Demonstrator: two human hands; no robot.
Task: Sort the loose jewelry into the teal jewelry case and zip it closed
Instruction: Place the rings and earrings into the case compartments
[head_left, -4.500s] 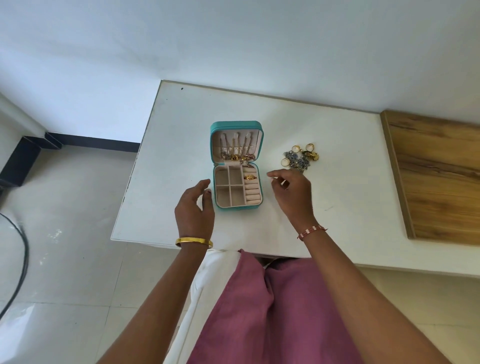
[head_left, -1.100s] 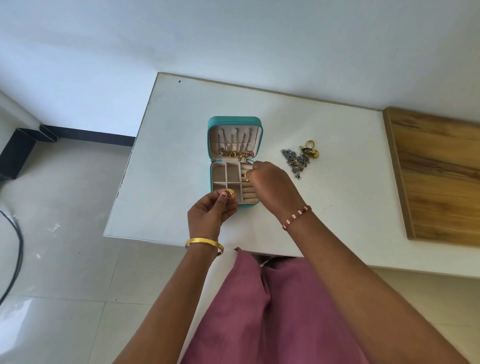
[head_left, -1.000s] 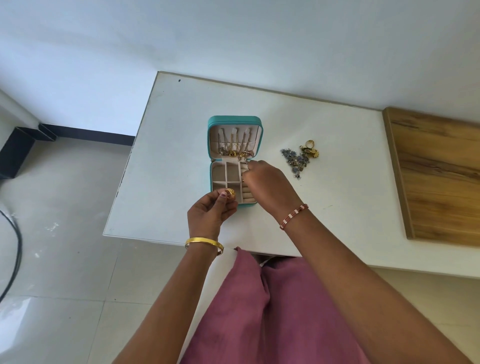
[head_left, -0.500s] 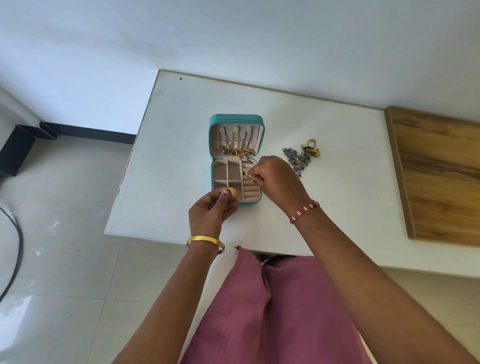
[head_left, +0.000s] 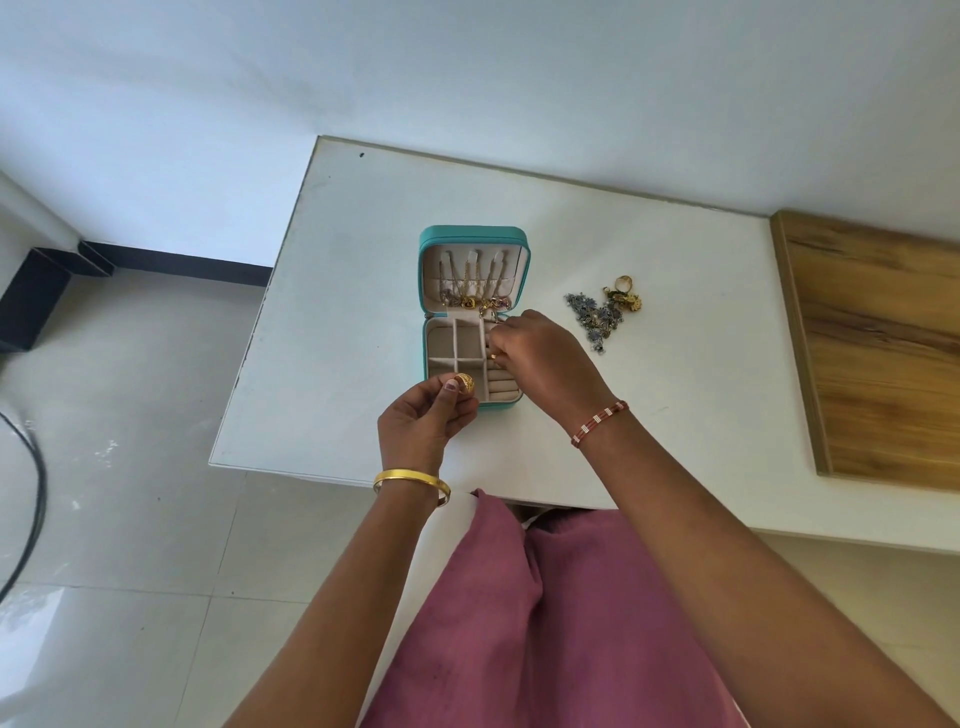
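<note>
The teal jewelry case (head_left: 470, 235) lies open on the white table (head_left: 363, 260), lid upright with gold chains (head_left: 470, 299) hanging inside. My left hand (head_left: 423, 423) pinches a gold ring (head_left: 464, 383) at the case's near edge. My right hand (head_left: 545, 358) reaches over the ring-roll section at the case's right side, fingertips pinching a small gold ring (head_left: 492, 356) there. Loose jewelry lies to the right of the case: a dark silver-blue piece (head_left: 592, 319) and gold rings (head_left: 626, 296).
A wooden board (head_left: 878, 343) covers the table's right end. The table's left and near edges drop to a tiled floor (head_left: 130, 415). A black cable (head_left: 31, 499) runs on the floor at far left. My pink garment (head_left: 545, 623) fills the foreground.
My right hand has stayed over the ring rolls, shifting slightly while working a small gold ring there. My left hand keeps holding its gold ring at the case's near edge.
</note>
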